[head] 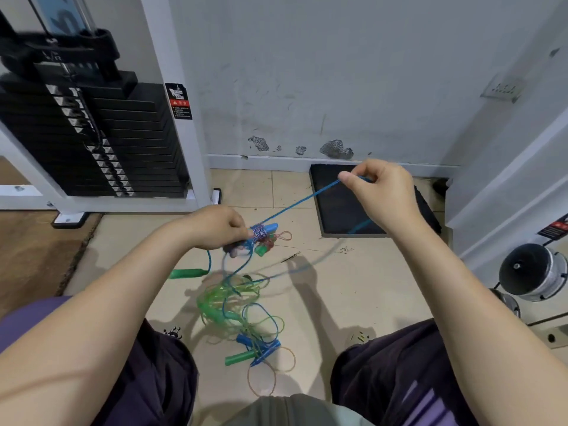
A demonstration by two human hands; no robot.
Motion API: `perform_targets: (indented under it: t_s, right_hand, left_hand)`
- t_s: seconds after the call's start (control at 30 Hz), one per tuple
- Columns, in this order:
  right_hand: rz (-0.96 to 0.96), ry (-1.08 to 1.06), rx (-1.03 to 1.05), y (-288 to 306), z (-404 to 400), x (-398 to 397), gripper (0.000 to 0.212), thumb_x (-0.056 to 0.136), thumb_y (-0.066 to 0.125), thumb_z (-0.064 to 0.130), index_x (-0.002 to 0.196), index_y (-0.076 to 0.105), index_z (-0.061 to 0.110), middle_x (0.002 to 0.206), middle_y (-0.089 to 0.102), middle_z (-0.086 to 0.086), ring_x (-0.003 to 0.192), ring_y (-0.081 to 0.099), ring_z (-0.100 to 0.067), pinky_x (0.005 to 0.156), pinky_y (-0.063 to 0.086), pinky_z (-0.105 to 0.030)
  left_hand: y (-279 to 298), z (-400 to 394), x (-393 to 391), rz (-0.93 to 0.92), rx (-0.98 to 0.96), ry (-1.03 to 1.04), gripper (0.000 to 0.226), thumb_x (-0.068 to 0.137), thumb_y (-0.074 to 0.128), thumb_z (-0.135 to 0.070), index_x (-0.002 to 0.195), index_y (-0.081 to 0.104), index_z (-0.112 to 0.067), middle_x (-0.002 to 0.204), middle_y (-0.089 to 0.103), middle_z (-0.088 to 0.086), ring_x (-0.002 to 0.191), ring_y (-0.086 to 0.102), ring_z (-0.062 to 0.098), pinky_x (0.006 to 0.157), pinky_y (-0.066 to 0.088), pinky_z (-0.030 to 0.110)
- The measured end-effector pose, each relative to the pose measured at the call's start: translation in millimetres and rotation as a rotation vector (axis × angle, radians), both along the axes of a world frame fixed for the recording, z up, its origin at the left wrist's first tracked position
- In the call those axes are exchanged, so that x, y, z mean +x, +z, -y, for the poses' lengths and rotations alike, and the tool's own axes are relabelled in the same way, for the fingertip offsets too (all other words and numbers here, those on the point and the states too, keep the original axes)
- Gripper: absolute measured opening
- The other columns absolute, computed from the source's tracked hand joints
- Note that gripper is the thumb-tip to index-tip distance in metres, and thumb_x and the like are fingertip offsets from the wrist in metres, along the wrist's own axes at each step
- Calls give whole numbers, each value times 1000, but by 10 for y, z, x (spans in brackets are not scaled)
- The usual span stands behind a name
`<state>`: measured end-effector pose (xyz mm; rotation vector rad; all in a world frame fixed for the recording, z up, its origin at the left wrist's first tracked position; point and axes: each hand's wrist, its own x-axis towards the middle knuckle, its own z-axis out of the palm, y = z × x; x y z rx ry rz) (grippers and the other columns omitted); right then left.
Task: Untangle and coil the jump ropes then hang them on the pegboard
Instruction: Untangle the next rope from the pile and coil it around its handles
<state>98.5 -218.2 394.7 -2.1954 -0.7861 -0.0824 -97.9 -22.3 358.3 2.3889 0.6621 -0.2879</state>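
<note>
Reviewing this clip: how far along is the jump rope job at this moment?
Early. Nothing looks coiled or hung; no pegboard is in view. In hand: the left hand grips a knotted bundle of handles while the right hand pulls a blue rope out taut. Left: the tangled green and blue ropes on the floor.

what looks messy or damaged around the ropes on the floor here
The green and blue plastic jump ropes lie in a tangled heap on the beige tiled floor, handles mixed in, with loose rubber bands beside them. Behind, the grey wall has chipped paint patches just above the skirting.
</note>
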Motion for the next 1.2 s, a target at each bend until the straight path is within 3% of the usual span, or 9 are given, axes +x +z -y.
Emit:
perform_targets:
  t_s: [0.2, 0.4, 0.5, 0.6, 0.73, 0.83, 0.97, 1.07, 1.2]
  right_hand:
    - [-69, 141, -251, -96, -28, -78, 16, 89, 61, 26, 75, 60, 21, 69, 56, 10, 71, 52, -12, 62, 38, -24]
    - [-38, 379, -210, -69, -78, -316, 43, 91, 63, 21, 134, 56, 20, 136, 51, 1, 125, 48, -10, 100, 33, -17]
    - [-298, 608, -83, -42, -106, -448, 29, 91, 67, 17, 120, 65, 22, 122, 65, 7, 97, 56, 10, 83, 45, -12]
    - [-547, 741, -45, -60, -108, -525, 15, 91, 67, 6, 104, 66, 11, 81, 70, 0, 75, 62, -3, 75, 49, -18]
    - [-468, 657, -127, -34, -112, -498, 4, 89, 71, 11, 90, 68, 14, 50, 48, 19, 49, 42, 1, 50, 33, -10]
    - [-355, 560, -187, -17, -106, -444, 6, 85, 75, 18, 81, 71, 18, 43, 37, 15, 44, 33, -4, 42, 25, -10]
    - [-368, 467, -164, -49, -115, -424, 7, 83, 78, 24, 79, 75, 20, 48, 45, 16, 53, 40, -3, 60, 43, -24]
    - [-364, 369, -80, -71, -112, -400, 9, 84, 77, 25, 76, 74, 23, 59, 54, 5, 60, 43, -6, 61, 38, -24]
    - [-434, 262, 41, -68, -86, -373, 11, 87, 72, 18, 76, 71, 17, 48, 51, 10, 49, 44, -9, 54, 37, -23]
  left_hand:
    - [69, 157, 9, 284, -511, 54, 44, 98, 61, -28, 54, 65, -25, 53, 55, -11, 51, 47, 8, 55, 45, 18]
    - [124, 218, 44, 353, -640, 42, 19, 90, 65, -29, 75, 70, -19, 56, 58, -13, 53, 52, 2, 57, 41, 14]
    - [134, 262, 49, 329, -642, -33, 19, 86, 72, -34, 79, 70, -16, 58, 57, -10, 58, 48, 6, 60, 35, 22]
    - [156, 267, 47, 322, -647, -63, 21, 83, 65, -40, 75, 72, -21, 59, 56, -7, 61, 42, 11, 57, 29, 25]
    - [150, 206, 51, 338, -614, 2, 20, 90, 65, -34, 79, 76, -21, 63, 62, -9, 56, 46, 2, 55, 33, 19]
    - [133, 111, 38, 341, -520, 97, 18, 96, 62, -31, 95, 79, -23, 73, 70, -7, 68, 51, 5, 65, 37, 23]
    - [138, 67, 24, 365, -506, 132, 9, 90, 71, -22, 98, 75, -22, 78, 74, -7, 75, 63, 0, 77, 42, 27]
    - [128, 68, 22, 359, -508, 149, 13, 86, 74, -12, 97, 74, -20, 84, 77, 0, 82, 68, 5, 86, 49, 22]
    - [113, 67, 26, 324, -423, 203, 14, 81, 79, -11, 93, 74, -15, 67, 69, -10, 62, 59, -5, 57, 41, 6]
